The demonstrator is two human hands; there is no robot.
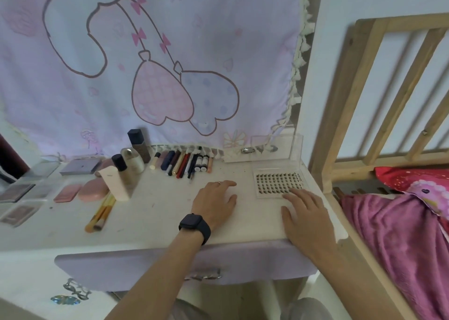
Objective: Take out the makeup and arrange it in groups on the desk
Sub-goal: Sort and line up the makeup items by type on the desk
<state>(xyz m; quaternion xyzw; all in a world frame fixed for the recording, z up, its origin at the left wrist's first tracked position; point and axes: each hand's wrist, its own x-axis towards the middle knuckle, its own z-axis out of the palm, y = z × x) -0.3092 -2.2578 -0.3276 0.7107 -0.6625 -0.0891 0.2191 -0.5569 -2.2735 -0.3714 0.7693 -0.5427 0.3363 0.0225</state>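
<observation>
Desk, palettes blurred, cropped left

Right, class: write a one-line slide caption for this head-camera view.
Both hands rest flat on the desk beside a lash tray, with pencils, bottles and palettes grouped.

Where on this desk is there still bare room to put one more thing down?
The widest bare patch on the desk lies between the yellow brushes and the left hand, in front of the pencil row. A smaller strip runs between the two hands. The left side is crowded with palettes and bottles; the right hand touches the lash tray.
</observation>
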